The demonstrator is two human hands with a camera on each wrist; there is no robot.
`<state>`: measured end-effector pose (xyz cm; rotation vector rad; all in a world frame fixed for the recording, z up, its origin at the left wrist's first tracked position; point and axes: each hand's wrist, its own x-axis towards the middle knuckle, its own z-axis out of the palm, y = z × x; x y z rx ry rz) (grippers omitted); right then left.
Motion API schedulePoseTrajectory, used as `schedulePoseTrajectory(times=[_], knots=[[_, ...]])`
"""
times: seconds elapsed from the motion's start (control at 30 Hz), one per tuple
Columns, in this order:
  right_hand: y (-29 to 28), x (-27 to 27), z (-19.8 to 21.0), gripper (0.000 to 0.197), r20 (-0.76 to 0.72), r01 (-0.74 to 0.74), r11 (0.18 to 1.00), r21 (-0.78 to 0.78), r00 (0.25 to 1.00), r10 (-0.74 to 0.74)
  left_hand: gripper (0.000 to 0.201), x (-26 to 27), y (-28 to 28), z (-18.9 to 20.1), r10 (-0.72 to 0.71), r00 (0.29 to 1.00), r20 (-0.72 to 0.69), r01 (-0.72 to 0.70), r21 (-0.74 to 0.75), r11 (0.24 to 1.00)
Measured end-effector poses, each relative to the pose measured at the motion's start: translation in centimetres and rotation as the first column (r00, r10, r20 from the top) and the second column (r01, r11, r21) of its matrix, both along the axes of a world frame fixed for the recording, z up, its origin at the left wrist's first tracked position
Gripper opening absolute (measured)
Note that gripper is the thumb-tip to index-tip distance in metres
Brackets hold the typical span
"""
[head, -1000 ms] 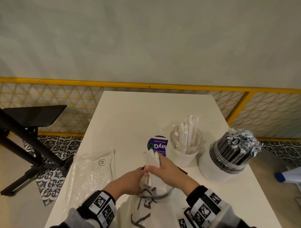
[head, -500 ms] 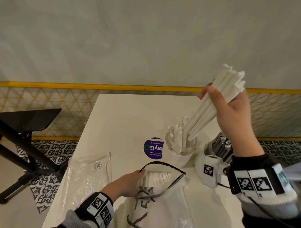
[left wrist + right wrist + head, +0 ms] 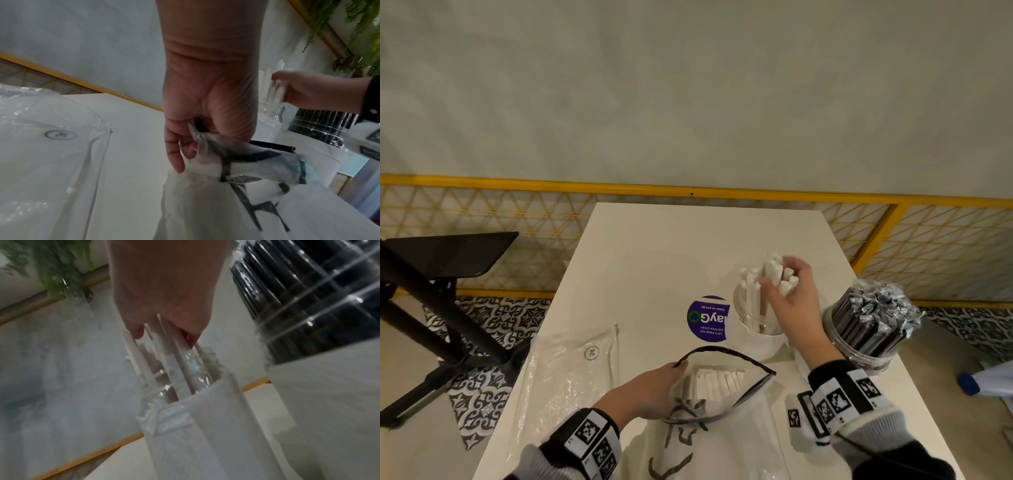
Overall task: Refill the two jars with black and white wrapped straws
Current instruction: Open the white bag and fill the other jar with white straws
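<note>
My right hand (image 3: 787, 287) grips a bundle of white wrapped straws (image 3: 774, 265) that stands in the clear jar (image 3: 756, 322) at mid table. The right wrist view shows the fingers (image 3: 135, 332) round the straws (image 3: 164, 356) above the jar's rim (image 3: 185, 395). To its right stands the second jar (image 3: 873, 329), packed with black wrapped straws (image 3: 308, 305). Near the front edge, my left hand (image 3: 667, 380) pinches the black-trimmed rim of a white printed bag (image 3: 722, 428). Its mouth gapes, and more white straws (image 3: 717, 380) lie inside. The pinch shows close up (image 3: 197, 134).
An empty clear plastic bag (image 3: 571, 370) lies flat at the table's front left. A purple round sticker (image 3: 707, 318) marks the tabletop (image 3: 671, 246) beside the white-straw jar. A black stool (image 3: 448, 257) stands left, a yellow railing (image 3: 688, 192) behind, a blue-capped bottle (image 3: 989, 380) right.
My right hand pulled a bundle of white straws out of the bag, raised it high, then lowered it into the white-straw jar. The left hand kept its hold on the bag's rim.
</note>
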<state>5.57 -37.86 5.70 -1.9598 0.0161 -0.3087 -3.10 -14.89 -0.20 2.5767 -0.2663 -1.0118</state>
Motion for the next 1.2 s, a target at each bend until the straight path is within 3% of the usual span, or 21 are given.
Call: schedulePoseTrajectory(times=[0.07, 0.13, 0.23, 0.33, 0.43, 0.5, 0.57, 0.6, 0.67, 0.73, 0.8, 0.87, 0.93, 1.03, 1.2], knots=[[-0.1, 0.3, 1.4, 0.058, 0.233, 0.045, 0.991, -0.122, 0.972, -0.016, 0.08, 0.1, 0.0, -0.2, 0.0, 1.0, 0.002, 0.0, 0.003, 1.0], [0.2, 0.9, 2.7, 0.055, 0.365, 0.036, 0.942, -0.334, 0.926, 0.094, 0.08, 0.1, 0.0, -0.4, -0.003, 1.0, 0.001, 0.003, 0.007, 1.0], [1.0, 1.8, 2.0, 0.053, 0.14, -0.101, 0.754, -0.649, 0.958, 0.249, 0.077, 0.3, -0.1, -0.6, 0.01, 1.0, 0.021, -0.01, 0.002, 1.0], [1.1, 1.8, -0.1, 0.066, 0.006, -0.158, 0.652, -0.741, 0.971, 0.241, 0.07, 0.4, 0.0, -0.8, 0.052, 0.996, 0.069, -0.052, -0.014, 0.999], [1.4, 1.4, -0.1, 0.058, 0.06, -0.11, 0.685, -0.721, 0.974, 0.219, 0.067, 0.5, 0.3, -1.0, 0.115, 0.987, 0.108, -0.112, -0.036, 0.993], [2.2, 0.1, 0.6, 0.046, 0.262, -0.018, 0.755, -0.656, 0.932, 0.25, 0.073, 0.6, 0.6, -1.2, 0.137, 0.983, 0.119, -0.133, -0.044, 0.99], [3.7, -2.0, 0.4, 0.03, 0.383, -0.065, 0.837, -0.544, 0.868, 0.316, 0.08, 0.6, 0.8, -1.6, 0.142, 0.985, 0.096, -0.139, -0.039, 0.99], [4.6, -3.3, -0.2, 0.026, 0.321, -0.161, 0.837, -0.523, 0.873, 0.368, 0.083, 0.6, 0.9, -1.8, 0.143, 0.987, 0.08, -0.14, -0.033, 0.99], [6.5, -5.3, -2.4, 0.028, -0.056, -0.393, 0.752, -0.529, 0.9, 0.431, 0.085, 0.6, 1.0, -2.5, 0.146, 0.988, 0.047, -0.146, -0.007, 0.989], [7.3, -6.1, -5.7, 0.028, -0.439, -0.529, 0.586, -0.614, 0.846, 0.303, 0.083, 0.6, 1.1, -3.1, 0.152, 0.988, 0.033, -0.152, 0.011, 0.988], [6.8, -6.4, -8.5, 0.042, -0.594, -0.552, 0.542, -0.633, 0.796, 0.117, 0.084, 0.7, 1.2, -3.4, 0.151, 0.988, 0.021, -0.152, 0.025, 0.988], [6.4, -6.4, -10.0, 0.066, -0.645, -0.544, 0.558, -0.627, 0.764, 0.021, 0.084, 0.7, 1.4, -3.9, 0.148, 0.989, 0.019, -0.149, 0.022, 0.989], [6.6, -6.4, -10.8, 0.077, -0.661, -0.543, 0.543, -0.641, 0.749, -0.032, 0.084, 0.8, 1.5, -4.6, 0.155, 0.988, 0.025, -0.155, 0.012, 0.988], [7.2, -6.6, -11.1, 0.073, -0.683, -0.549, 0.536, -0.641, 0.727, -0.071, 0.081, 1.0, 1.4, -5.2, 0.161, 0.987, 0.026, -0.161, -0.009, 0.987], [7.9, -6.3, -11.3, 0.05, -0.722, -0.555, 0.619, -0.555, 0.691, -0.028, 0.082, 1.2, 1.4, -5.6, 0.158, 0.987, 0.033, -0.157, -0.051, 0.986]])
